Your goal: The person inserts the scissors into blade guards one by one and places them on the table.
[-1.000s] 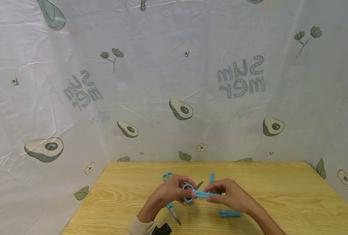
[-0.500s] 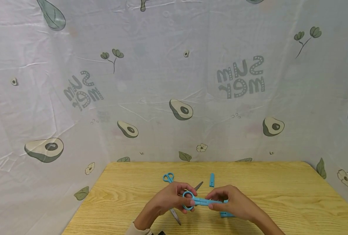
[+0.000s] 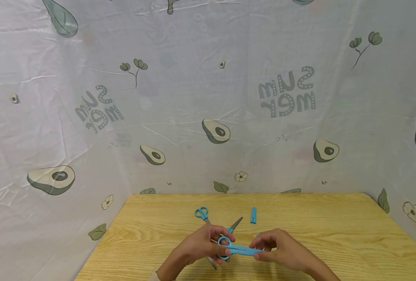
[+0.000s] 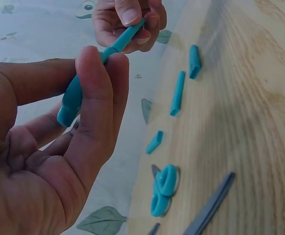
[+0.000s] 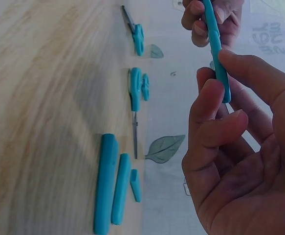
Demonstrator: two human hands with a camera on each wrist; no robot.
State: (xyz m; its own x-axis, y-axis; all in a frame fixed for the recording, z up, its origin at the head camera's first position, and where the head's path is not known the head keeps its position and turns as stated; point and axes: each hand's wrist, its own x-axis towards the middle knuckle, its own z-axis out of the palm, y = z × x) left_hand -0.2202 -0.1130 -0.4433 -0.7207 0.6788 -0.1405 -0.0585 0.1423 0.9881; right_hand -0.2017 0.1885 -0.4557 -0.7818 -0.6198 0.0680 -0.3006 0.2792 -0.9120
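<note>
Scissors [image 3: 234, 249] with blue handles and a blue blade cover pushed on sit between both hands above the table [image 3: 334, 234], the left hand [image 3: 197, 246] pinching the handle loops, the right hand [image 3: 281, 251] pinching the cover end, while beyond the grip two uncovered scissors [image 3: 201, 213] and a loose cover [image 3: 253, 215] remain, so capping seems partly done.

Both hands [image 3: 241, 248] with capped scissors [image 3: 237, 249] drawn nearer, lower over table [image 3: 334, 226].

Blades of held scissors [image 3: 237, 249] hidden inside blue cover, beneath right hand [image 3: 281, 251].
</note>
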